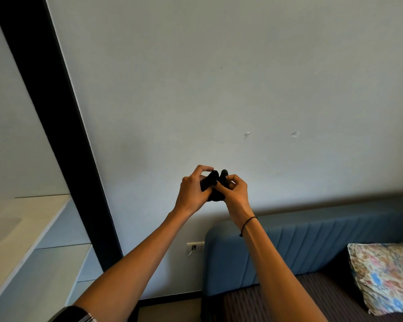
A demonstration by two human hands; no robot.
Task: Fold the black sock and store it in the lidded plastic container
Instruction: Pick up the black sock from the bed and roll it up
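A bunched black sock is held up in the air in front of the pale wall, at arm's length. My left hand grips its left side, thumb and fingers curled around the fabric. My right hand pinches its right side, with a thin black band around the wrist. Most of the sock is hidden between the two hands. No lidded plastic container appears in view.
A blue padded headboard and a bed with a striped brown cover lie at lower right, with a floral pillow on it. White shelving stands at left, beside a dark vertical strip. A wall socket sits low.
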